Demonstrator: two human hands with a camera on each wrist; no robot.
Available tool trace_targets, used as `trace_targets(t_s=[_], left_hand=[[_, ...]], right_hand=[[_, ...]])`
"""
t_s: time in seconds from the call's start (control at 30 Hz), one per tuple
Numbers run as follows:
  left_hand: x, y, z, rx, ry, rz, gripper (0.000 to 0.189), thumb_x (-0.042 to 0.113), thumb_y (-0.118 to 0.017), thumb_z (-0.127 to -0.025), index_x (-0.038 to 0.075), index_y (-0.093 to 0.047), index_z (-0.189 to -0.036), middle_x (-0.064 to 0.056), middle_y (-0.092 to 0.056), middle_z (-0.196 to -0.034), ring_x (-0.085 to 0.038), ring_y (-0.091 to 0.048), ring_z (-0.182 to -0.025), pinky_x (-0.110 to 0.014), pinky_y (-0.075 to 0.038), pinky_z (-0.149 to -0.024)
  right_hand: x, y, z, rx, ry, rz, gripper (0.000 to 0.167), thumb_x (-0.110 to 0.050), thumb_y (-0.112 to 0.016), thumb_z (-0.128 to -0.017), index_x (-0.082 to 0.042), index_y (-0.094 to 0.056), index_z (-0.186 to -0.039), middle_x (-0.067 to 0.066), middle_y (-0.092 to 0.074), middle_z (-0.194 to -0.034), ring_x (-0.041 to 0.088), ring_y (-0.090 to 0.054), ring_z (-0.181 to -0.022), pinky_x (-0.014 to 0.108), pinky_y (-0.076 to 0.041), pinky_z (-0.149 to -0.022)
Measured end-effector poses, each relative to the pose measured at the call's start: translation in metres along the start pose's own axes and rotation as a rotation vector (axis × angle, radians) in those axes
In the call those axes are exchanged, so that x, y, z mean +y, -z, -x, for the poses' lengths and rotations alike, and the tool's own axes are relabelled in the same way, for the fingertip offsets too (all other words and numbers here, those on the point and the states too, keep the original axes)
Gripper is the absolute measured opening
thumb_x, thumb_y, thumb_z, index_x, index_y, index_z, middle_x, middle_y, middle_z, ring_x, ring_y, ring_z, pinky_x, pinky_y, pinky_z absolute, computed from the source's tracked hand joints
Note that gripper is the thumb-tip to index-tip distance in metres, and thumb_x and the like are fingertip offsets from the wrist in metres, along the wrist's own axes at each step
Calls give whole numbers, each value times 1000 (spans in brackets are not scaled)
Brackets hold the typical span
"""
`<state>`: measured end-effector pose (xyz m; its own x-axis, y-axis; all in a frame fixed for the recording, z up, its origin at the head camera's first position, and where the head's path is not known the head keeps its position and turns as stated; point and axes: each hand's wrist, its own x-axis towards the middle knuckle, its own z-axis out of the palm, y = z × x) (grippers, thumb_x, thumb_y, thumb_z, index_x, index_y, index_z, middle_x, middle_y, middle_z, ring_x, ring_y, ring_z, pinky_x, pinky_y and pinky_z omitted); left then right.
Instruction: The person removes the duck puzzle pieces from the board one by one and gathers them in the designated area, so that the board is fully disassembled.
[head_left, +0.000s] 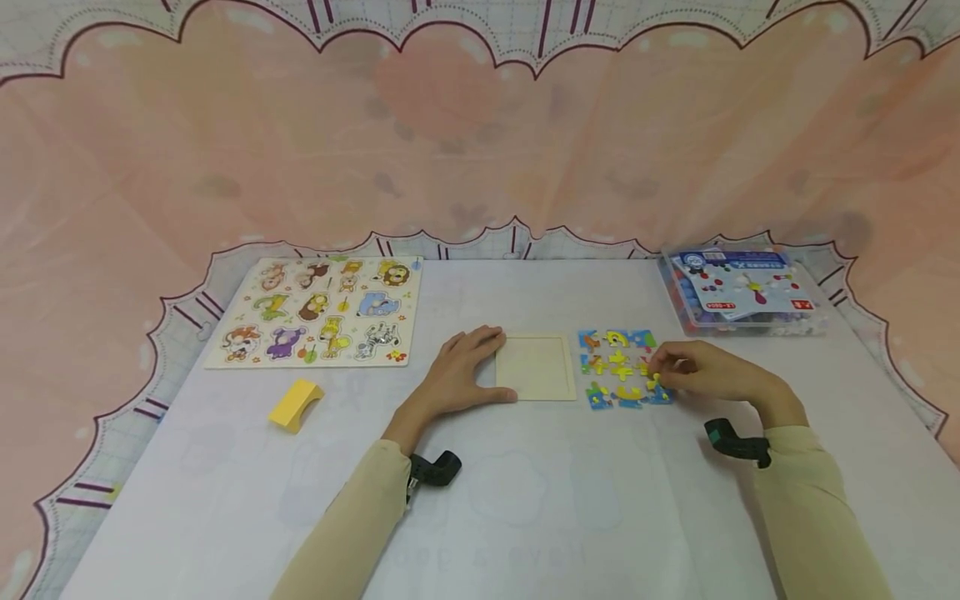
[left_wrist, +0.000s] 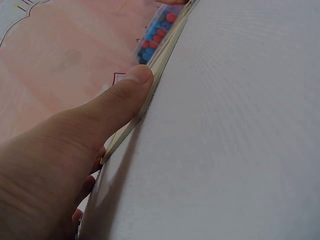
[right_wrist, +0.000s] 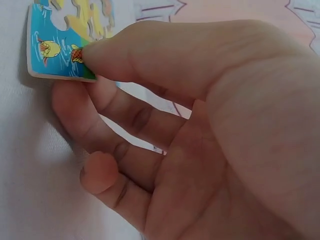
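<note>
My left hand (head_left: pixel 459 371) holds the left side of a shallow square wooden puzzle tray (head_left: pixel 535 368), the thumb along its near edge and the fingers at its far left corner. In the left wrist view the thumb (left_wrist: pixel 125 92) lies against the tray's thin edge. To the right of the tray, colourful jigsaw pieces (head_left: pixel 617 358) lie spread in a loose square. Over their right side, my right hand (head_left: pixel 693 367) pinches a blue jigsaw piece (right_wrist: pixel 55 55) with a rounded corner and small fish pictures, between thumb and index finger; its other fingers are loosely curled.
A wooden animal puzzle board (head_left: pixel 341 317) lies at the back left, with a yellow arch block (head_left: pixel 295 406) in front of it. At the back right stands a clear plastic box (head_left: pixel 742 292) of coloured beads with a printed card. A patterned cloth (head_left: pixel 450 150) hangs behind the white tabletop.
</note>
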<state>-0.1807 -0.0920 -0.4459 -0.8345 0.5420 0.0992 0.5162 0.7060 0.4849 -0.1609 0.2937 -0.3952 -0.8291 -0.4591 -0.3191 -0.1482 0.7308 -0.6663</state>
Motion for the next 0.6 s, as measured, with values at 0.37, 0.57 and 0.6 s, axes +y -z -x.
trace_targets(t_s=[0.37, 0.57, 0.6], left_hand=[[0, 0, 0, -6, 11, 16, 93, 57, -74, -72, 15, -37, -146, -1, -34, -153, -18, -25, -144, -43, -12, -121], [-1, 0, 0, -8, 11, 13, 93, 58, -73, -72, 15, -37, -146, -1, -34, -153, -19, -24, -144, -43, -11, -121], [-1, 0, 0, -8, 11, 12, 93, 58, -73, -72, 15, -37, -146, -1, -34, -153, -19, -24, -144, -43, -11, -121]], right_hand=[[-2, 2, 4, -28, 9, -17, 16, -17, -59, -92, -9, -60, -107, 3, -60, -96, 16, -50, -85, 22, -45, -72], [-1, 1, 4, -31, 21, -5, 15, -15, -59, -92, -10, -61, -106, 2, -61, -94, 16, -50, -84, 22, -45, -71], [-1, 1, 4, -30, 23, -2, 14, -15, -59, -92, -10, -61, -105, 2, -61, -94, 16, -50, -83, 22, -45, -70]])
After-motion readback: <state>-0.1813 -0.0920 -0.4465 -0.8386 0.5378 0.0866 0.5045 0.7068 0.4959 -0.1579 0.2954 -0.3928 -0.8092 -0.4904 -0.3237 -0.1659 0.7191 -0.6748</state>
